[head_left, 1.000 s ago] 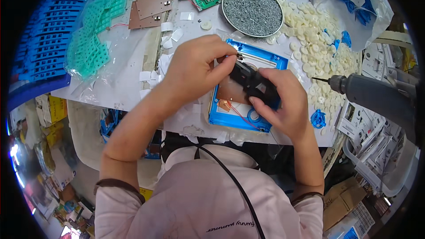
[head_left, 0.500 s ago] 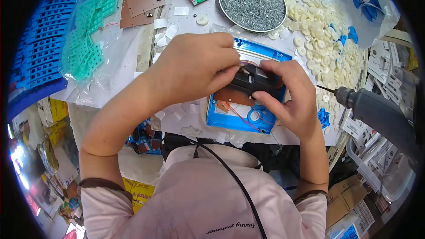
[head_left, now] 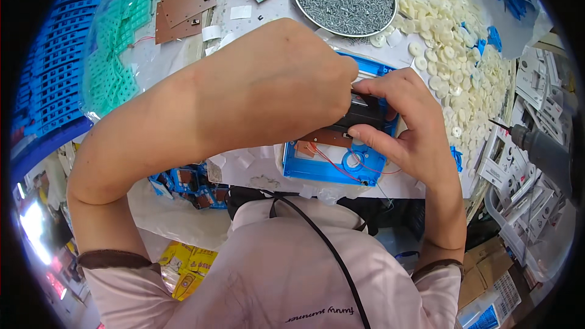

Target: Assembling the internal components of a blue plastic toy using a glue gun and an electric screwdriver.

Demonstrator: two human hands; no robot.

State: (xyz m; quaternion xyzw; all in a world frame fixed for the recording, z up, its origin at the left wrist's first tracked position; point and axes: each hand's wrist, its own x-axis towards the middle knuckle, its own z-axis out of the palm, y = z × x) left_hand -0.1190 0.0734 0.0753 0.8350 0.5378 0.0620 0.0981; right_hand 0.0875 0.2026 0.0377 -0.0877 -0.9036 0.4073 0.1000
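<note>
A blue plastic frame [head_left: 329, 172] lies in front of me on the table, with red wires and a brown circuit board [head_left: 326, 138] in it. Over the board is a black plastic box [head_left: 367, 111]. My right hand [head_left: 414, 125] grips this box, thumb on its near edge and fingers at its far side. My left hand [head_left: 298, 88] is closed at the box's left end, its back toward me. Its fingertips and whatever they hold are hidden, as is much of the frame's left side.
Beyond the frame stands a round dish of screws [head_left: 344, 0]. Cream plastic discs [head_left: 460, 67] are heaped at the right, near a grey electric screwdriver [head_left: 542, 152]. Bagged green parts [head_left: 116, 55], brown boards [head_left: 186, 9] and a blue crate [head_left: 61, 67] lie left.
My left hand has moved right and turned, so its back now hides the fingers and the box's left part. My right hand keeps its grip on the black plastic box.
</note>
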